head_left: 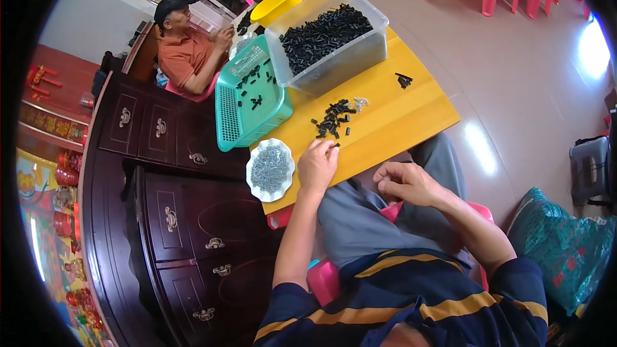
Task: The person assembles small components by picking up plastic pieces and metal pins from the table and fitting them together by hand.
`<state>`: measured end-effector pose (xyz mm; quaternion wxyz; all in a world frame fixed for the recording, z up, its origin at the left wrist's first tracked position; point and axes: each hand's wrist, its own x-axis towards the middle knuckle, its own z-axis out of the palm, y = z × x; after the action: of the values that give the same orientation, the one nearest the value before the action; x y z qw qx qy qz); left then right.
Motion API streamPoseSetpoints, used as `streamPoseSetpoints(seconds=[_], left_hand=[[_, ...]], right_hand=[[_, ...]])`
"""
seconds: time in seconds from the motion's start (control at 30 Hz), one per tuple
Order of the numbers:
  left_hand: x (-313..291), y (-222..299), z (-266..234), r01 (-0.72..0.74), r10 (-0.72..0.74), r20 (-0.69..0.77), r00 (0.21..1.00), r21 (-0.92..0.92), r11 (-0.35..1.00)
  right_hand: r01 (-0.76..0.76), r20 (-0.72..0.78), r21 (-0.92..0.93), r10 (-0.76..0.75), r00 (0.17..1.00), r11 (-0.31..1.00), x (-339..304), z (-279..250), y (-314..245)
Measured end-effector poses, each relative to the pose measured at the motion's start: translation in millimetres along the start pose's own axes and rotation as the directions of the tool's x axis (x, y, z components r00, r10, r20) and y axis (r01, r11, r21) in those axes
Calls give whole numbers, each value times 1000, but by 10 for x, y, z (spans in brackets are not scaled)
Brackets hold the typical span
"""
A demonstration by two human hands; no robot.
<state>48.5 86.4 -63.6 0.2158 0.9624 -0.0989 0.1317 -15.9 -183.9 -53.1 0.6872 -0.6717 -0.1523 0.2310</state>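
And here are the hands, well apart: the left hand [319, 159] is at the near edge of the desk [402, 122], its fingertips seemingly pinching a small black piece [337, 145]; the right hand [411, 183] is loosely curled above the lap [360, 218], and whether anything is tucked inside, one cannot tell! Just beyond the left hand sprawls the pile [333, 117] of black pieces, loose enough that a careless knuckle could scatter it. Watch that edge, too: a slack pinch could send the piece down into the lap or onto the floor. And the bowl [268, 197], just left of the left wrist, could tip or spill if an elbow swings wide.

Now the textures: short, dark, stubby pieces; slim, glassy bits [270, 166] heaped in that white, scalloped bowl; farther out, a green, perforated basket [270, 125] beside a cloudy, see-through bin [340, 72]; under it all, smooth, glossy yellow
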Motion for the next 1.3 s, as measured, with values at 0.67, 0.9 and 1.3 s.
streamPoseSetpoints(seconds=[0.67, 0.9, 1.3], left_hand=[[-241, 1125, -170, -184, 211, 31, 977, -376, 908], [-19, 947, -124, -53, 140, 101, 985, -597, 801], [407, 471, 274, -148, 146, 21, 989, 78, 986]], right_hand=[[105, -185, 167, -73, 980, 980, 65, -90, 44], [25, -228, 202, 22, 973, 979, 41, -147, 22], [44, -201, 282, 14, 980, 958, 36, -130, -28]])
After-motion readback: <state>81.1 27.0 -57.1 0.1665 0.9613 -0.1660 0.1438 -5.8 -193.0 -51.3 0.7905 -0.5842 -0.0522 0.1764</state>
